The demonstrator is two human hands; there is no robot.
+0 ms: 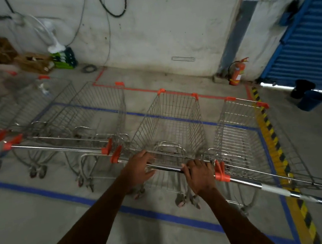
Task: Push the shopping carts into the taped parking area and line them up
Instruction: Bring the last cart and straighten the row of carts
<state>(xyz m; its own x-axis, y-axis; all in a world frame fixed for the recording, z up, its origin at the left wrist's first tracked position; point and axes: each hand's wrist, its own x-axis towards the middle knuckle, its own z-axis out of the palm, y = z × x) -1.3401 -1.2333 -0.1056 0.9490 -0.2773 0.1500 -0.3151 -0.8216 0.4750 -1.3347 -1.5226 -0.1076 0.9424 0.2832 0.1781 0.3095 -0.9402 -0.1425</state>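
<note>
Inside the blue tape rectangle (148,213) on the floor: four shopping carts side by side. Third cart (173,124) has both hands on its chrome handle bar (168,167): right hand (199,174) wrapped around it, left hand (139,167) resting on top, fingers loose (no real grip). Rightmost cart (241,132) sits just beside yellow-black hazard tape (274,141).

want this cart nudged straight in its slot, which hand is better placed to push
Right, probably. The right hand grips the cart handle with fingers curled round the bar, beside the orange end cap. The left hand only rests on it with loose fingers.
</note>
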